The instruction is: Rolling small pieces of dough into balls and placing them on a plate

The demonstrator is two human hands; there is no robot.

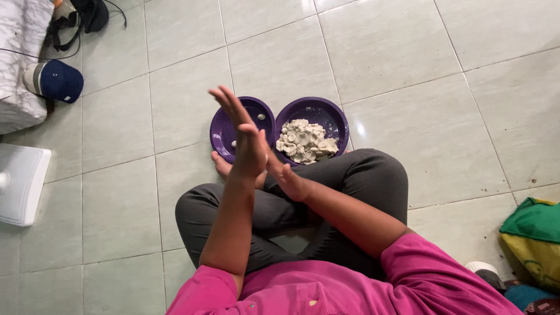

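I sit cross-legged on a tiled floor. My left hand (245, 140) is raised with its fingers stretched out flat, its palm pressed against my right hand (283, 172), which lies mostly hidden behind it. Whether anything is between the palms is hidden. Just beyond my knees stand two purple plates side by side. The left plate (217, 131) holds a few small pale balls (261, 116). The right plate (326, 108) holds a pile of pale, lumpy pieces (303, 141). My hands hover over the near edge of the left plate.
A dark blue cap (58, 80) lies at the far left beside a white patterned bundle (23, 52). Black straps and gear (87, 14) lie at the top left. A flat white object (20, 181) sits at the left edge. A green and yellow bag (534, 230) is at the right.
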